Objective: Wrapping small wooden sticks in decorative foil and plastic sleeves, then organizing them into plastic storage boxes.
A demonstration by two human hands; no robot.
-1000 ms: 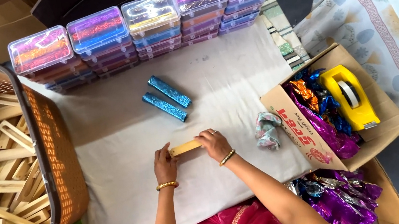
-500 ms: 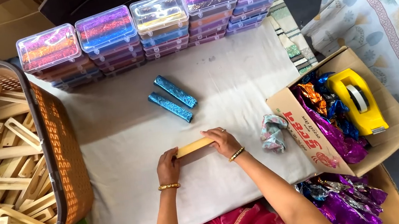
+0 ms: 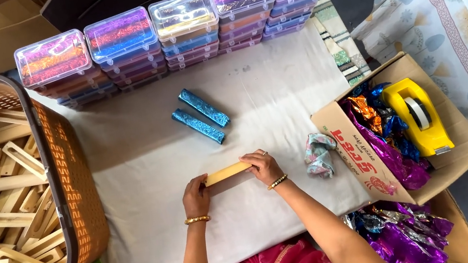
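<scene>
Wooden block [image 3: 226, 173] flat on cloth — long axis left-right; both hands' grip pinches ends.

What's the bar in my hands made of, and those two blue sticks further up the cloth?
The bar, held by the left hand and right hand, looks like bare, unfinished wood: pale, matte tan. The two blue sticks seem wrapped in shiny, patterned foil that glints; their core is hidden.

Bare forearms, a gold beaded bangle on each wrist — left hand [image 3: 196, 196], right hand [image 3: 264, 167] — pink garment below.
</scene>
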